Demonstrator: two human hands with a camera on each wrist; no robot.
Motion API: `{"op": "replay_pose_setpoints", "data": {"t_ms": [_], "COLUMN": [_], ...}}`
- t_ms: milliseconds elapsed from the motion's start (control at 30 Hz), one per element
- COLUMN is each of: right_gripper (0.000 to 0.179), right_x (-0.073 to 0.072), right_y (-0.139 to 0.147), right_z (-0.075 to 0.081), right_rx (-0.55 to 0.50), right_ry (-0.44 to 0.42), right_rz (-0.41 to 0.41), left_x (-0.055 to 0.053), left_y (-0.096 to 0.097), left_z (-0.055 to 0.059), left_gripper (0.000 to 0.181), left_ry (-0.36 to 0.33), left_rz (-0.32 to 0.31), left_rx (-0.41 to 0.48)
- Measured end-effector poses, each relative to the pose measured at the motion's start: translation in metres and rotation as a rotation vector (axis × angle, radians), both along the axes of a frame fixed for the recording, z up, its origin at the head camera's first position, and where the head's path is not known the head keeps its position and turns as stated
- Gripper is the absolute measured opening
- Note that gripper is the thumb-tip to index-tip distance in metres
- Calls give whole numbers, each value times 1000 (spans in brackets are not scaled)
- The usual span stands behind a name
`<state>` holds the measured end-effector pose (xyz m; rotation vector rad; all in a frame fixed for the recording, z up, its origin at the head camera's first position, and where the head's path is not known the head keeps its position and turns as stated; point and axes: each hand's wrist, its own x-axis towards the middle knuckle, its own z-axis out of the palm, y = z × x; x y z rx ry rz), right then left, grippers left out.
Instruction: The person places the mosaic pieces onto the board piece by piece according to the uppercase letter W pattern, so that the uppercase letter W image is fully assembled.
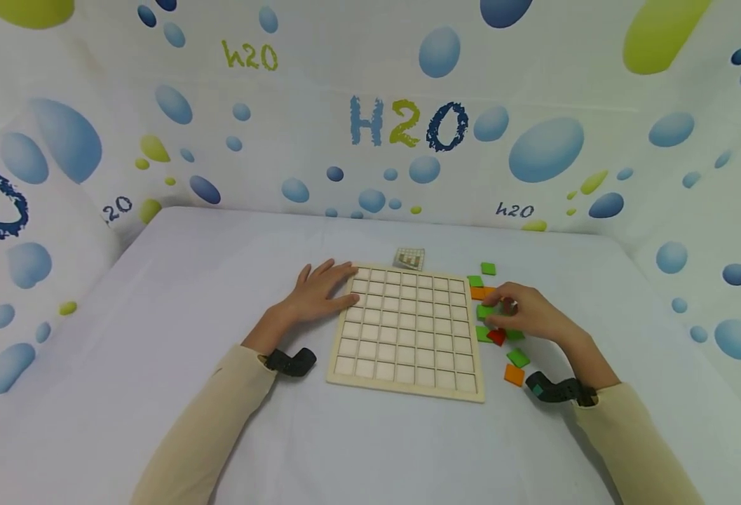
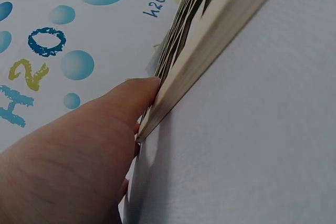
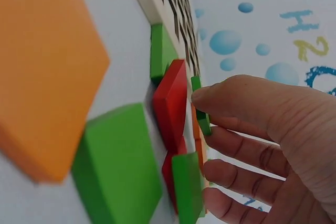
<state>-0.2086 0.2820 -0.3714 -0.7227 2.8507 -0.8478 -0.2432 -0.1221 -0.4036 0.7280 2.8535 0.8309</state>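
Observation:
A pale wooden board (image 1: 408, 330) with a grid of square cells lies on the white table. My left hand (image 1: 320, 291) rests at its upper left corner, fingers spread, with the thumb on the board's left edge; the left wrist view shows the thumb (image 2: 131, 98) at the wooden rim. At the board's right side, my right hand (image 1: 528, 312) pinches a green square tile (image 1: 485, 312) between thumb and fingers. The right wrist view shows this green tile (image 3: 198, 100) tilted at the thumb tip, above a red tile (image 3: 170, 103) and other tiles.
Several loose green, orange and red tiles lie right of the board, among them an orange tile (image 1: 514, 374) and a green tile (image 1: 518, 358) nearer me. Another green tile (image 1: 488, 268) lies farther back. A small gridded picture card (image 1: 410, 258) is behind the board's far edge.

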Motion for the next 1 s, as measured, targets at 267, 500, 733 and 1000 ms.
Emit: {"op": "replay_pose_setpoints", "data": {"t_ms": [267,500,733,1000], "right_gripper": [25,26,24,22], "right_x": [3,5,4,0], "right_y": [-11,-17,-21,-27], "right_z": [5,1,1,-3], "right_rx": [-11,-19,-22,-39], "right_ry": [21,15,-3,13], "right_rz": [44,74,93,140], "left_x": [1,0,1,0], "left_y": [-2,-2,-2,-2], "left_z": [-4,-8,-7,-9], "left_gripper": [64,65,65,65], "left_ry": [11,21,0,14], "left_rz": [3,1,-1,9], "left_rx": [5,2,4,-4]}}
